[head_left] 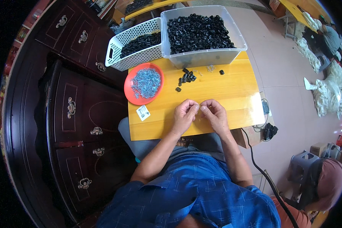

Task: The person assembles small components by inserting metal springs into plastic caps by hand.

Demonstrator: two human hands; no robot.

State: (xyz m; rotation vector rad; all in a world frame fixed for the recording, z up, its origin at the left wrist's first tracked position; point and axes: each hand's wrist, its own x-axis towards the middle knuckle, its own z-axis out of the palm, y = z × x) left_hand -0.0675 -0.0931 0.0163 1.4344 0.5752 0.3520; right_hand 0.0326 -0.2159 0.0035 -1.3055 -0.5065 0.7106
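Observation:
My left hand (185, 114) and my right hand (216, 114) meet above the front of a yellow wooden table (163, 125). Thumbs and forefingers are pinched close together, and whatever lies between them is too small to make out. Beyond the fingers lies a loose group of small black plastic pieces (186, 78), with a single black piece (222, 72) off to the right. A few tiny metal bits (211, 68) are scattered near it. To the left, a red plate (130, 95) carries a heap of small shiny silvery-blue metal parts (146, 83).
A clear plastic bin (201, 59) full of black pieces stands at the table's back, beside a white perforated basket (135, 60) of black parts. A white label (143, 113) lies left. Dark drawers (76, 110) flank the table. A black cable (258, 167) and other people are at right.

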